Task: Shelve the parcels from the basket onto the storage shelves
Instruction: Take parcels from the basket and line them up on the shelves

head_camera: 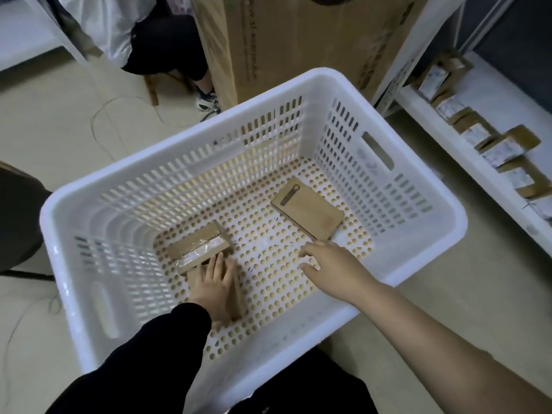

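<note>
Parcels of brown cardboard are lying on the perforated floor of the white plastic basket [191,135], and we are reaching in with both hands. Nearest us, our left hand [216,282], coming out of a black sleeve, is lying flat on a small parcel [238,297] by the near wall; its fingers are straight and close together, pressing down on the top face rather than curling round it. Our right hand [328,261], on a bare forearm, is hovering over the basket floor with fingers loosely spread and holding nothing. Its fingertips are pointing toward the near corner of a flat parcel [307,209], though we cannot tell whether they are touching it. Just beyond the left fingertips, a taped parcel [198,246] is glinting with clear, shiny tape. Slotted walls are rising around all three. Farther right, a white shelf [442,138] is carrying a row of labelled parcels [501,150]. Behind the basket, a large cardboard carton [298,34] is standing upright.
</note>
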